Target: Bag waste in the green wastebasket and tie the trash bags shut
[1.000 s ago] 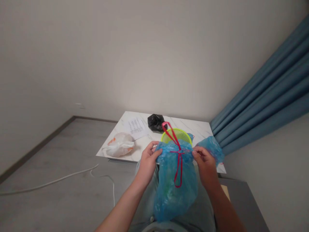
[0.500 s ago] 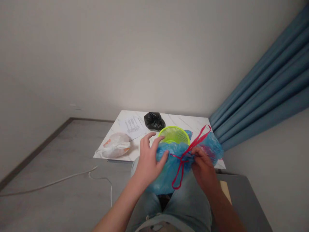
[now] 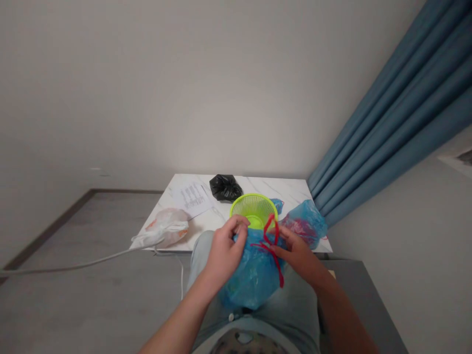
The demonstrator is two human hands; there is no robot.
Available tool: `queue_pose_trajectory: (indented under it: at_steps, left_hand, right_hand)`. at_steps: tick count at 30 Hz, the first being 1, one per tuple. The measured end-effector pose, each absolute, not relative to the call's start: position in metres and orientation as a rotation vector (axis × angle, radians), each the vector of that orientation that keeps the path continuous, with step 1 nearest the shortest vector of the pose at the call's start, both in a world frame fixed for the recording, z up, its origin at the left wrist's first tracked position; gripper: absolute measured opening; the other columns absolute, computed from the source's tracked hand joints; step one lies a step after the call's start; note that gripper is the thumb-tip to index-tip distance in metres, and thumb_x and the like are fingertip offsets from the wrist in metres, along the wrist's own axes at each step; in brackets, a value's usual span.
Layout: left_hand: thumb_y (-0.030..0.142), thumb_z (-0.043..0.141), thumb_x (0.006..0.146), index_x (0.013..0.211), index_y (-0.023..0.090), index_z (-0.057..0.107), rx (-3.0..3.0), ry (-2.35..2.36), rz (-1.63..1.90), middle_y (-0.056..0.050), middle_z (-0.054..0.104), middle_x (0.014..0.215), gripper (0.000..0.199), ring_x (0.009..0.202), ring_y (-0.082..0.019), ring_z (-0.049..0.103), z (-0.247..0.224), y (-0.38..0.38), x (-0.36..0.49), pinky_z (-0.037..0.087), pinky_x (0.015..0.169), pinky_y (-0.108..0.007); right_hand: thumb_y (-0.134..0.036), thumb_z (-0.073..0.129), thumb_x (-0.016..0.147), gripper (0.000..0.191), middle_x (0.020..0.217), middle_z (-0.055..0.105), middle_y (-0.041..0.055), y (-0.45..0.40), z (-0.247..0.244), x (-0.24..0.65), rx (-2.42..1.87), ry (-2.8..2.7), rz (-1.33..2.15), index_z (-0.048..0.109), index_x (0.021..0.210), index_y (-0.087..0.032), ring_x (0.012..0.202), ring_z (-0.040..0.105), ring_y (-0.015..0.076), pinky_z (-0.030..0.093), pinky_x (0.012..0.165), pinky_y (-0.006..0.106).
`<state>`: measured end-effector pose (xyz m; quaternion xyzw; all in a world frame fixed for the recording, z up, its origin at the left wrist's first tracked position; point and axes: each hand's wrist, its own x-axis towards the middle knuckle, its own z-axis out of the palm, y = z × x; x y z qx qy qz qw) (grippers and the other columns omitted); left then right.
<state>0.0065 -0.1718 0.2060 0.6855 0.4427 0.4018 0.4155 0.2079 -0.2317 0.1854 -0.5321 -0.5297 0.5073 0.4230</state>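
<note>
Left hand [image 3: 224,254] grip clamped on blue plastic bag [image 3: 250,280]; right hand [image 3: 299,258] grip pinching red drawstring [image 3: 272,248]; lime-green mesh basket [image 3: 254,209] just beyond, on table [image 3: 283,189].

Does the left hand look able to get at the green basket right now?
Probably yes: the left hand sits just in front of the lime-green plastic basket, nothing between. It seems to grip the blue plastic bag, so it would need to let go first.

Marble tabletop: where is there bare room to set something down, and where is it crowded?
Bare marble lies between the black plastic bag and far right corner, behind the lime-green basket. Crowded: the near edge, where left hand and right hand hold a blue plastic bag.
</note>
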Motion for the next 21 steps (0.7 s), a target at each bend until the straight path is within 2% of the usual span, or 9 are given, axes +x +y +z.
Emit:
queue_pose_trajectory:
  at_steps: [5,7,8,10,12,14,16,18,21]
  left_hand:
    - [0.032,0.049,0.094,0.092,0.021,0.056,1.698,1.076,0.986,0.009,0.027,0.055,0.013,0.049,-0.01,0.03,0.207,-0.159,-0.012,0.025,0.051,-0.021]
    - [0.034,0.05,0.093,0.093,0.021,0.058,1.845,1.111,0.931,0.007,0.035,0.056,0.015,0.052,-0.011,0.038,0.214,-0.155,-0.017,0.032,0.055,-0.022]
    - [0.036,0.052,0.092,0.095,0.021,0.06,1.946,1.132,0.922,0.005,0.044,0.061,0.016,0.059,-0.014,0.046,0.218,-0.154,-0.019,0.038,0.061,-0.024]
    - [0.037,0.058,0.089,0.101,0.021,0.063,2.136,1.126,0.932,-0.003,0.06,0.086,0.021,0.086,-0.021,0.058,0.227,-0.154,-0.022,0.045,0.081,-0.033]
    - [0.038,0.061,0.087,0.111,0.023,0.064,2.214,1.033,0.934,-0.009,0.062,0.113,0.028,0.111,-0.027,0.055,0.232,-0.156,-0.022,0.042,0.098,-0.04]
    - [0.034,0.062,0.088,0.123,0.024,0.06,2.153,0.929,0.885,-0.009,0.061,0.124,0.037,0.118,-0.027,0.054,0.229,-0.16,-0.02,0.04,0.104,-0.041]
    - [0.027,0.059,0.088,0.126,0.024,0.057,2.01,0.854,0.822,-0.007,0.064,0.122,0.038,0.113,-0.024,0.058,0.22,-0.162,-0.018,0.043,0.1,-0.037]
    - [0.018,0.054,0.086,0.119,0.022,0.059,1.854,0.829,0.809,-0.004,0.067,0.111,0.033,0.103,-0.021,0.062,0.208,-0.162,-0.018,0.046,0.092,-0.033]
    - [0.013,0.05,0.079,0.102,0.02,0.061,1.725,1.007,0.884,0.0,0.066,0.086,0.026,0.078,-0.017,0.061,0.194,-0.157,-0.024,0.047,0.073,-0.028]
  right_hand:
    - [-0.02,0.061,0.081,0.027,0.107,0.069,0.0028,-0.245,0.189,0.212,-1.585,-1.511,1.215,0.067,0.107,-0.023,0.103,0.063,0.0226,0.049,0.092,0.038]
    - [-0.023,0.06,0.083,0.023,0.106,0.07,0.0033,-0.244,0.193,0.208,-1.633,-1.477,1.141,0.068,0.105,-0.023,0.103,0.063,0.0234,0.048,0.094,0.039]
    - [-0.027,0.061,0.085,0.023,0.108,0.07,0.0041,-0.243,0.195,0.205,-1.632,-1.429,1.112,0.069,0.106,-0.022,0.104,0.063,0.0241,0.048,0.095,0.04]
    - [-0.038,0.065,0.085,0.03,0.11,0.07,0.006,-0.238,0.201,0.198,-1.588,-1.305,1.091,0.068,0.11,-0.021,0.105,0.063,0.0256,0.048,0.096,0.042]
    - [-0.045,0.068,0.084,0.038,0.111,0.071,0.0074,-0.234,0.21,0.189,-1.489,-1.191,1.138,0.067,0.112,-0.02,0.105,0.064,0.0262,0.049,0.096,0.042]
    - [-0.047,0.07,0.083,0.042,0.112,0.071,0.0078,-0.232,0.219,0.179,-1.354,-1.086,1.242,0.065,0.115,-0.02,0.105,0.065,0.026,0.05,0.095,0.042]
    - [-0.045,0.072,0.081,0.047,0.113,0.071,0.0079,-0.232,0.226,0.172,-1.244,-1.015,1.366,0.062,0.12,-0.021,0.102,0.067,0.0257,0.052,0.093,0.042]
    - [-0.044,0.071,0.082,0.049,0.117,0.069,0.0074,-0.232,0.227,0.169,-1.245,-0.998,1.383,0.058,0.125,-0.023,0.102,0.067,0.0251,0.053,0.092,0.042]
    - [-0.035,0.065,0.084,0.042,0.119,0.068,0.0056,-0.228,0.218,0.175,-1.467,-1.162,1.091,0.058,0.124,-0.024,0.11,0.063,0.0237,0.049,0.097,0.039]
